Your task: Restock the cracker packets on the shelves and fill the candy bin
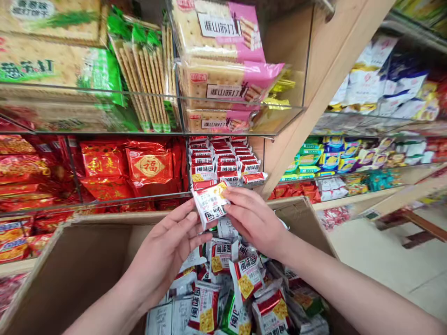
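Observation:
Above an open cardboard box, my right hand (256, 218) pinches a small white, red and yellow snack packet (210, 202), its printing upside down. My left hand (167, 251) is at the packet's left edge with its fingers apart; whether the fingertips touch it is hard to tell. Below both hands, the cardboard box (94, 260) holds many loose snack packets (246, 279), mostly red and white, a few with green. Just beyond, similar packets (226, 160) stand in stacked rows in a shelf compartment.
Red gift-style packs (150, 163) fill the compartment to the left. Overhead, a clear-fronted shelf carries large cracker packs (223, 83) and breadstick-like packs (146, 79). A slanting wooden post (328, 88) separates another stocked shelf on the right. A wooden stool (419, 223) stands on the tiled floor.

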Demonstrator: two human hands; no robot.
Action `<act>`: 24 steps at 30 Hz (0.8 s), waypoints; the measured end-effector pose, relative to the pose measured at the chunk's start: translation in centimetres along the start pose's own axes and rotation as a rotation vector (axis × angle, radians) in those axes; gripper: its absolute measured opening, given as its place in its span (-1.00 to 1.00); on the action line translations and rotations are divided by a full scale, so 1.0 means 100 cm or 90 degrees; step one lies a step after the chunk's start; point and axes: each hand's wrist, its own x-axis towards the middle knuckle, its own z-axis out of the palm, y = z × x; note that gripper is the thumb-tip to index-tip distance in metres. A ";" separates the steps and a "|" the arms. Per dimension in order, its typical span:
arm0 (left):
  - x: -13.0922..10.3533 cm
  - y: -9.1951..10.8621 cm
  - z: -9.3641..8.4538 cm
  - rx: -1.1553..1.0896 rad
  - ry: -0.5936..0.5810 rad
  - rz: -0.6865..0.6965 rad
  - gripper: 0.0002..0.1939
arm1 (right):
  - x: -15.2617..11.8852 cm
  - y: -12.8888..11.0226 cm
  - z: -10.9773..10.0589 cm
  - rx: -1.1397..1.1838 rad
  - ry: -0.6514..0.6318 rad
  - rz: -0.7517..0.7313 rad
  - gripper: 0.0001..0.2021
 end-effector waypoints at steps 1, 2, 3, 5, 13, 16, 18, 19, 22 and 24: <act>-0.001 0.001 0.000 -0.014 -0.018 0.008 -0.60 | 0.003 -0.001 0.000 0.003 -0.001 -0.002 -0.74; -0.001 0.001 -0.001 -0.019 -0.032 0.019 -0.61 | 0.007 -0.002 0.000 0.009 -0.006 -0.001 -0.75; -0.002 0.002 -0.001 -0.016 -0.040 0.032 -0.62 | 0.010 -0.003 -0.001 0.020 -0.013 0.002 -0.78; -0.003 0.006 -0.003 0.013 -0.036 0.070 -0.67 | 0.017 -0.009 -0.005 0.058 -0.042 0.014 -0.84; -0.004 0.026 -0.007 0.256 -0.034 0.110 -0.61 | 0.044 -0.022 -0.028 0.297 -0.290 0.155 -0.67; -0.003 0.027 -0.007 0.226 -0.002 0.099 -0.58 | 0.048 -0.012 -0.030 0.358 -0.328 0.173 -0.63; -0.001 0.030 -0.011 0.238 0.036 0.153 -0.61 | 0.049 0.000 -0.028 0.327 -0.276 0.187 -0.68; 0.000 0.032 -0.014 0.280 0.067 0.204 -0.63 | 0.049 0.007 -0.025 0.289 -0.234 0.202 -0.70; 0.003 0.038 -0.027 0.531 0.188 0.352 -0.70 | 0.054 0.035 -0.012 0.128 -0.122 0.251 -0.69; 0.006 0.041 -0.035 0.680 0.215 0.371 -0.71 | 0.060 0.055 -0.001 0.012 -0.098 0.287 -0.68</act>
